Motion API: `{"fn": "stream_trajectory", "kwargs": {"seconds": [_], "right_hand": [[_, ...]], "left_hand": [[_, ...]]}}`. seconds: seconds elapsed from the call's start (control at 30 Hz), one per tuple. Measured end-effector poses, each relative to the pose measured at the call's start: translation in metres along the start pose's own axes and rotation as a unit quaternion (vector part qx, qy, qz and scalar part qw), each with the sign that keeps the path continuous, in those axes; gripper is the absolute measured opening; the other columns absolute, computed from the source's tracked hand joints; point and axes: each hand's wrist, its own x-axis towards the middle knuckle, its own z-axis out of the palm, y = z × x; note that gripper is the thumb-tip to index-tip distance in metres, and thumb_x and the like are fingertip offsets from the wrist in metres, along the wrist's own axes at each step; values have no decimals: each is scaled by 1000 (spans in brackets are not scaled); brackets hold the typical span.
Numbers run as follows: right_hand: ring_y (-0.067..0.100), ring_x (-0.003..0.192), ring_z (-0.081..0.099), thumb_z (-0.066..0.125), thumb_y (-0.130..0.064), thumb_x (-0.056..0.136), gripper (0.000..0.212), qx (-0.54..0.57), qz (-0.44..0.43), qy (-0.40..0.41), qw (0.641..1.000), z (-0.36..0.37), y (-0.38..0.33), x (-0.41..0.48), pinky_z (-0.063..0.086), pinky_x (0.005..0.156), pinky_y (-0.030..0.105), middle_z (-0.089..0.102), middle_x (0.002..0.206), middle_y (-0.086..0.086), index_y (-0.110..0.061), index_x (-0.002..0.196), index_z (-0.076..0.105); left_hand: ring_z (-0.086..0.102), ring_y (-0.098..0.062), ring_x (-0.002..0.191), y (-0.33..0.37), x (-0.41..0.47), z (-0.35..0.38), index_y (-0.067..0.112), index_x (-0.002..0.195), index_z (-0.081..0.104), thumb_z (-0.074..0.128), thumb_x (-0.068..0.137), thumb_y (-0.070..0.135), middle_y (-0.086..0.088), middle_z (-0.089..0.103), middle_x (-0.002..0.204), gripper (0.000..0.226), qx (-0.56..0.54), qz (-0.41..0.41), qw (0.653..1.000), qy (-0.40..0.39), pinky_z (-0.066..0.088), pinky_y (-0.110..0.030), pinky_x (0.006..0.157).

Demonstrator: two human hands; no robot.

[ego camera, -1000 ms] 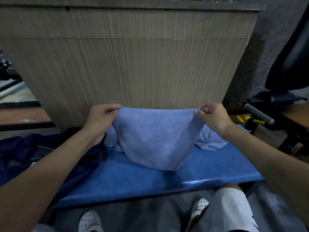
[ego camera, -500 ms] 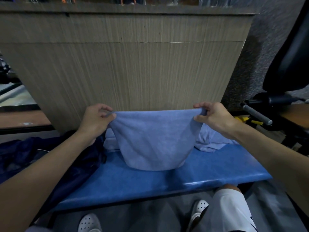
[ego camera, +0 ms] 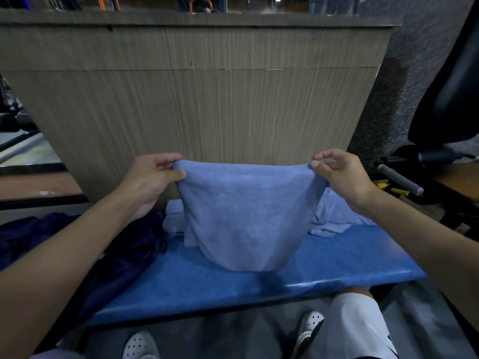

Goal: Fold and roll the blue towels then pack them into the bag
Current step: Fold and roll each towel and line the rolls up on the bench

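A person's left hand (ego camera: pixel 151 177) and right hand (ego camera: pixel 343 177) hold a blue towel (ego camera: pixel 246 218) above the blue counter (ego camera: pixel 259 288). The fingers (ego camera: pixel 168 161) of each hand pinch a top corner. The towel's lower edge hangs just over the counter. More towels (ego camera: pixel 334 216) lie behind it. Dark cloth at the counter's left end may be the bag (ego camera: pixel 121 250). The towel looks soft, light and limp, and is best held by its corners.

A glossy blue bench (ego camera: pixel 181 288) is set before a beige wood-grain panel (ego camera: pixel 207 99), flanked at right by a speckled grey wall (ego camera: pixel 420 60).
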Motion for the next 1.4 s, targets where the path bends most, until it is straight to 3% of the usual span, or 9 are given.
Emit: {"fn": "stream_trajectory", "kwargs": {"seconds": [0.2, 0.33, 0.47, 0.6, 0.83, 0.97, 1.13, 1.3, 1.4], "right_hand": [[14, 85, 62, 69, -11, 88, 5, 47, 28, -74, 996, -6, -10, -7, 50, 83, 31, 70, 89, 9, -11, 92, 71], [19, 91, 66, 75, -7, 82, 27, -15, 40, -105, 994, -13, -8, -9, 54, 90, 33, 71, 97, 16, -6, 108, 68], [14, 73, 57, 69, -14, 89, 11, -56, 11, -95, 994, -20, -10, -8, 50, 67, 26, 63, 79, 10, -3, 89, 67], [0, 44, 43, 66, -17, 92, 18, -88, -3, -71, 994, -27, -18, -6, 35, 42, 11, 51, 61, 2, -1, 85, 62], [5, 30, 38, 63, -14, 93, 20, -63, 30, -73, 995, -27, -28, 1, 30, 33, 15, 48, 45, 6, 0, 81, 55], [8, 47, 63, 60, -4, 94, 8, -26, 8, -38, 999, -16, -28, 13, 55, 50, 22, 61, 77, 22, 0, 91, 54], [8, 68, 69, 60, -6, 95, 7, 14, -66, 26, 997, -15, -34, 25, 58, 70, 22, 65, 80, 12, -2, 96, 55], [4, 54, 61, 65, -9, 91, 10, -36, -76, 11, 996, -19, -22, 10, 50, 57, 16, 66, 69, 11, -6, 84, 59], [3, 47, 51, 65, -4, 89, 13, -82, -38, -53, 995, -15, 9, -12, 40, 50, 17, 63, 62, 13, -1, 77, 60]], "left_hand": [[61, -14, 97, -5, -1, -5, 0, 123, 62, 63, 89, -5, -10, 65, 107, 34, 112, 40, 993, 12, 46, -24, 95], [61, -15, 86, -6, 0, -10, 5, 105, 70, 66, 89, 3, -8, 68, 91, 16, 160, 65, 985, 11, 46, -16, 77], [62, -15, 82, 0, 0, -14, 21, 84, 69, 68, 89, 8, -6, 70, 87, 14, 180, 99, 979, -8, 48, -19, 75], [59, -13, 66, 9, 1, -16, 15, 86, 71, 66, 91, 13, -8, 70, 78, 7, 182, 106, 977, -37, 47, -14, 58], [46, -3, 38, 16, 13, -12, 4, 81, 65, 63, 94, 19, 2, 55, 46, 20, 195, 73, 977, -40, 40, -14, 42], [59, -12, 41, 25, 21, -5, 0, 85, 61, 61, 95, 12, -4, 69, 60, 16, 120, 79, 989, -22, 48, -18, 46], [66, -9, 50, 43, 21, 1, 4, 89, 61, 57, 97, 9, -11, 69, 81, 10, 30, 119, 991, 47, 46, -12, 47], [69, -19, 56, 27, 2, -3, 8, 89, 65, 58, 98, 19, -10, 74, 78, 16, 1, 67, 997, 44, 57, -23, 59], [67, -20, 52, -5, -20, 2, 6, 88, 66, 53, 100, 22, -9, 74, 73, 24, 33, -12, 999, 33, 51, -19, 50]]}}
